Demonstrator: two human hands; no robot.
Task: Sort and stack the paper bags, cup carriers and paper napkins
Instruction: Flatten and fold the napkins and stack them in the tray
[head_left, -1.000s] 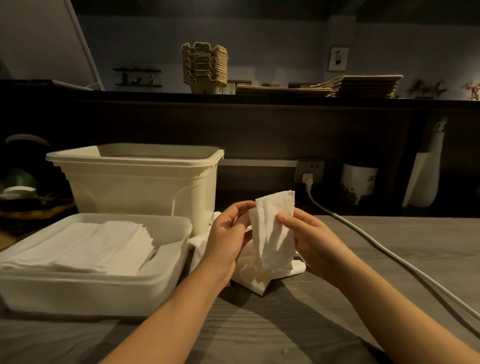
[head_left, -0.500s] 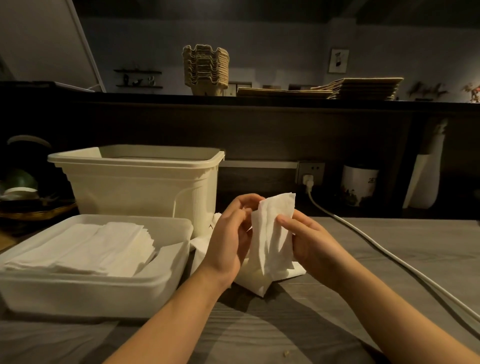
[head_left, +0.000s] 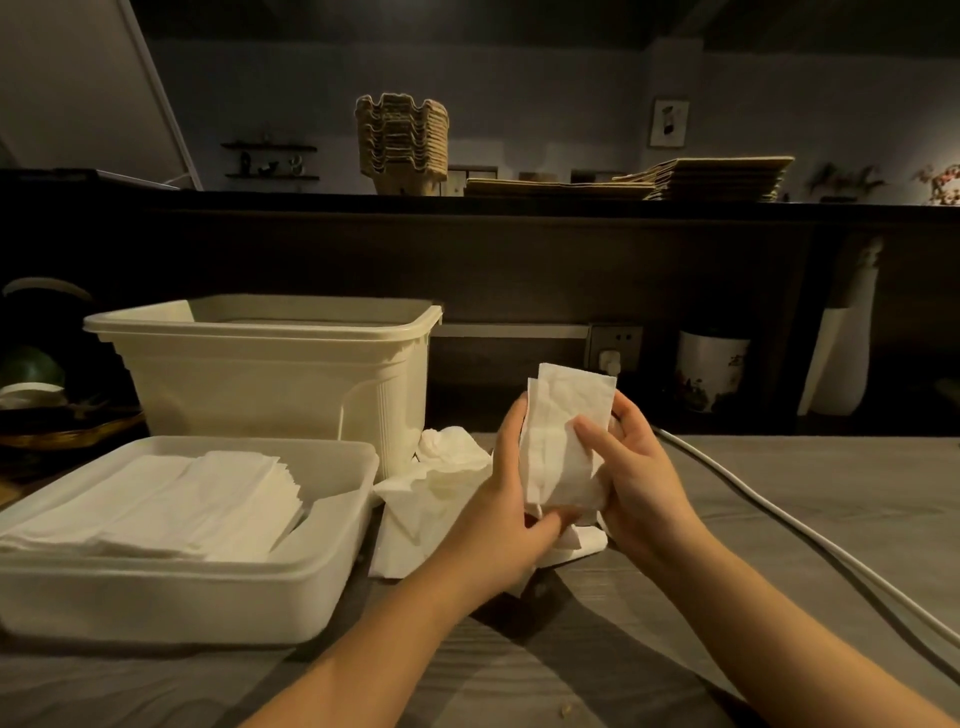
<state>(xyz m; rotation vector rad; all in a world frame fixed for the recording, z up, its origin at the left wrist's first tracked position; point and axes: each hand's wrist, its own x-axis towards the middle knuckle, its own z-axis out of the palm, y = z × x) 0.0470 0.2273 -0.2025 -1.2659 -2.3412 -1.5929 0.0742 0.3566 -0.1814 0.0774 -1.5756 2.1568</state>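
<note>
Both hands hold one white paper napkin (head_left: 563, 436) upright above the table, folded into a narrow strip. My left hand (head_left: 506, 514) grips its left edge and bottom; my right hand (head_left: 631, 483) pinches its right side. Under the hands lies a loose heap of crumpled napkins (head_left: 431, 499). A shallow white tray (head_left: 322, 571) at the left holds a stack of folded napkins (head_left: 171, 504). On the high shelf stand stacked cup carriers (head_left: 401, 137) and flat stacked paper bags (head_left: 717, 176).
A tall cream bin (head_left: 270, 379) stands behind the tray. A white power cable (head_left: 810, 540) runs from a wall socket (head_left: 613, 345) across the table's right side. A white jar (head_left: 711, 371) and a white vase (head_left: 841, 358) sit at the back right.
The napkin has been folded narrower and flatter between the hands. My left hand slid down to its lower edge, and both hands shifted slightly right.
</note>
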